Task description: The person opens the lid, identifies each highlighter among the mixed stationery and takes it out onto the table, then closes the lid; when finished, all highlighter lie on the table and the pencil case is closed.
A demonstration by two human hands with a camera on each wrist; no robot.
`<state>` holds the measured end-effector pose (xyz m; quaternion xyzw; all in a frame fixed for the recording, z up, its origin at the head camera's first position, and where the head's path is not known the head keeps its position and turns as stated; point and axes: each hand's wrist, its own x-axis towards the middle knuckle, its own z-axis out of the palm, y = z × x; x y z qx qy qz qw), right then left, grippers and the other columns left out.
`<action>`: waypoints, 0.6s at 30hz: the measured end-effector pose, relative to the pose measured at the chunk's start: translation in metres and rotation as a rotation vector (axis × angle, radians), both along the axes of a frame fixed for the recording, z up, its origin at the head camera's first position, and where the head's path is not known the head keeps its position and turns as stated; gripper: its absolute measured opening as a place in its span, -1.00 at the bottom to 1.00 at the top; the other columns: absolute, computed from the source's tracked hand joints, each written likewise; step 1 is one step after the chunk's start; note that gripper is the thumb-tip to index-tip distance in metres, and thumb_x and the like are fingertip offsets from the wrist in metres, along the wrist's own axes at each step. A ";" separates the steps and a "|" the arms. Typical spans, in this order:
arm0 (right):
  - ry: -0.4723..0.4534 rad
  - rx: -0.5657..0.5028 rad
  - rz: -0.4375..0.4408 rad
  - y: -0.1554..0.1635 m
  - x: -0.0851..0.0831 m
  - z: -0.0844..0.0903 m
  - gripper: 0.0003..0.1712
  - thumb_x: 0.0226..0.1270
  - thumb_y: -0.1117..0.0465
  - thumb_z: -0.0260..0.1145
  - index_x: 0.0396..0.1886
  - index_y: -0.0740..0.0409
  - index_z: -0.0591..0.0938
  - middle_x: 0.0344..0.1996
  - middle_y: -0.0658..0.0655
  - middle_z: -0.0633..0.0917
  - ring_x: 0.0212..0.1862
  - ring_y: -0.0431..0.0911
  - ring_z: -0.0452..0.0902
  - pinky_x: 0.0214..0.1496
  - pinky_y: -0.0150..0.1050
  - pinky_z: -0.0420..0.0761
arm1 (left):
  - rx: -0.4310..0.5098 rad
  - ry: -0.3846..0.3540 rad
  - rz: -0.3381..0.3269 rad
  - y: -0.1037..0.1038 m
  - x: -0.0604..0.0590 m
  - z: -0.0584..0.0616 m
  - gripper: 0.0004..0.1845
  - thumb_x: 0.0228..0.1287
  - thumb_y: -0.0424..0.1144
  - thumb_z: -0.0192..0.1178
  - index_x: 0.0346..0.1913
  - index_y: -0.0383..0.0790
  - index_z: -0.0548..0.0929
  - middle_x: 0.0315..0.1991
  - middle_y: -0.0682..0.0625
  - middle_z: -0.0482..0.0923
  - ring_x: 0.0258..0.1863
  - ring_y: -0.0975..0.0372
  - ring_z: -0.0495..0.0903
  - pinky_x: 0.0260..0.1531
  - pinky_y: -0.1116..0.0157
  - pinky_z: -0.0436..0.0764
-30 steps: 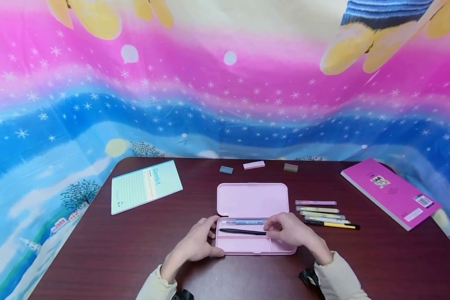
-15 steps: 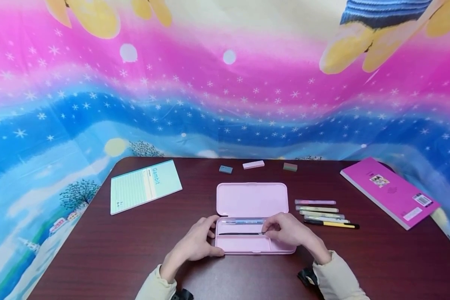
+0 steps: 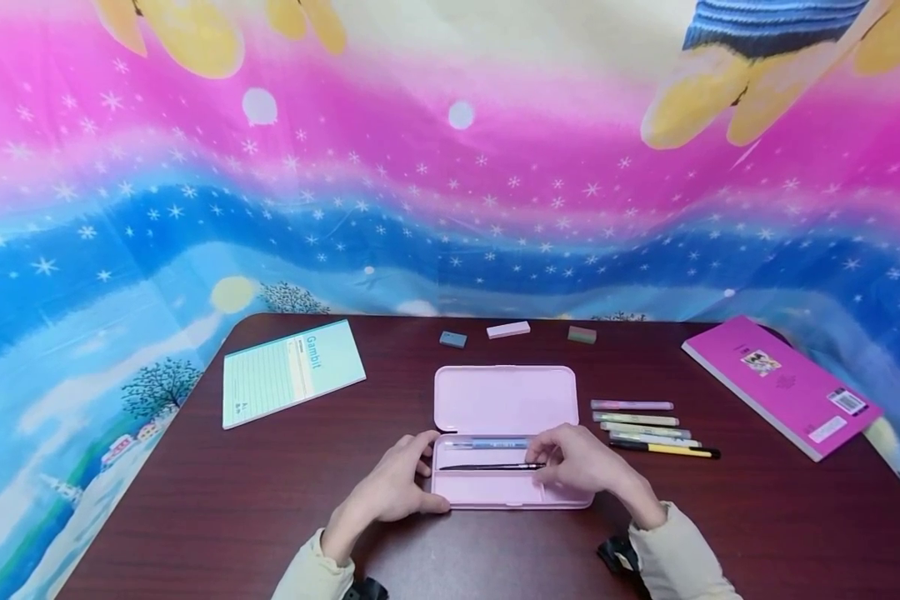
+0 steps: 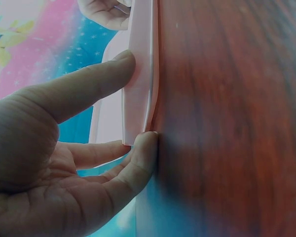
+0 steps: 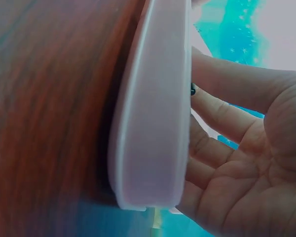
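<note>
A pink pencil case [image 3: 487,492] lies with its lid [image 3: 505,400] raised at the back. My left hand [image 3: 397,483] grips its left end, thumb on the front wall and fingers around the far left corner. In the left wrist view the thumb presses the pink wall [image 4: 140,74]. My right hand [image 3: 581,458] reaches over the right part of the case and pinches the right end of a slim black pen [image 3: 487,467]. That pen lies lengthwise along the divider, and its end [image 5: 193,89] shows by the fingers in the right wrist view. Behind it lies a blue pen [image 3: 491,444].
Right of the case lie several highlighters [image 3: 633,419] and a yellow-and-black pen [image 3: 667,450]. A blue eraser [image 3: 453,339], a pink eraser [image 3: 507,330] and a green-brown eraser [image 3: 582,335] sit behind. A green notebook [image 3: 292,375] is at left, a magenta book [image 3: 780,383] at right.
The black pen has shifted slightly toward the front, from a slant in the back compartment to lying along the divider. My right hand has barely moved; my left keeps its grip.
</note>
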<state>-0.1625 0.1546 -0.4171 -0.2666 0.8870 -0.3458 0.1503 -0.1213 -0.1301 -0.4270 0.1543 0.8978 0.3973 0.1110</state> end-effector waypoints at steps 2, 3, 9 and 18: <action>0.010 -0.002 -0.004 0.001 0.000 0.001 -0.84 0.03 0.36 0.47 -0.37 0.11 0.68 -0.50 -0.13 0.61 -0.44 -0.29 0.42 -0.36 -0.36 0.44 | -0.001 -0.001 -0.001 0.000 0.000 0.000 -0.08 -0.19 -0.23 0.56 0.28 -0.40 0.33 -0.08 -0.11 0.43 -0.19 0.17 0.53 -0.16 0.25 0.50; 0.012 -0.005 -0.009 0.001 0.000 0.002 -0.85 0.04 0.35 0.47 -0.37 0.11 0.68 -0.50 -0.13 0.61 -0.44 -0.29 0.43 -0.36 -0.36 0.44 | -0.002 -0.003 -0.001 0.000 0.000 0.000 -0.08 -0.19 -0.22 0.56 0.29 -0.40 0.33 -0.08 -0.11 0.43 -0.19 0.17 0.53 -0.16 0.25 0.50; 0.040 -0.012 -0.035 0.004 -0.001 0.003 -0.88 0.09 0.31 0.45 -0.37 0.09 0.67 -0.48 -0.14 0.61 -0.38 -0.29 0.47 -0.31 -0.35 0.46 | -0.006 -0.004 -0.004 0.000 0.000 0.001 -0.08 -0.18 -0.22 0.56 0.29 -0.41 0.33 -0.08 -0.12 0.43 -0.19 0.16 0.53 -0.17 0.25 0.51; 0.013 -0.115 -0.076 0.006 -0.001 0.005 -0.89 0.12 0.24 0.46 -0.38 0.11 0.67 -0.49 -0.08 0.62 -0.41 -0.23 0.49 -0.33 -0.34 0.48 | 0.000 -0.006 -0.004 -0.001 0.001 0.001 -0.08 -0.17 -0.22 0.56 0.29 -0.41 0.33 -0.06 -0.12 0.42 -0.18 0.16 0.53 -0.15 0.24 0.51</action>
